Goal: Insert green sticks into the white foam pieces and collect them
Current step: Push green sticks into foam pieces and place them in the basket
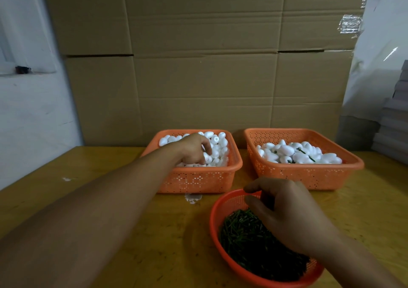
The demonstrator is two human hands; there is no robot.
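Your left hand has its fingers curled down among the white foam pieces in the left basket; whether they hold one you cannot tell. Your right hand hangs over the green sticks in the round basket, thumb and forefinger narrowly apart, seemingly empty. Finished pieces lie in the right basket. The foam is likely light and easily dented, so hold it gently around its middle; the sticks look thin and stiff. No writing is readable.
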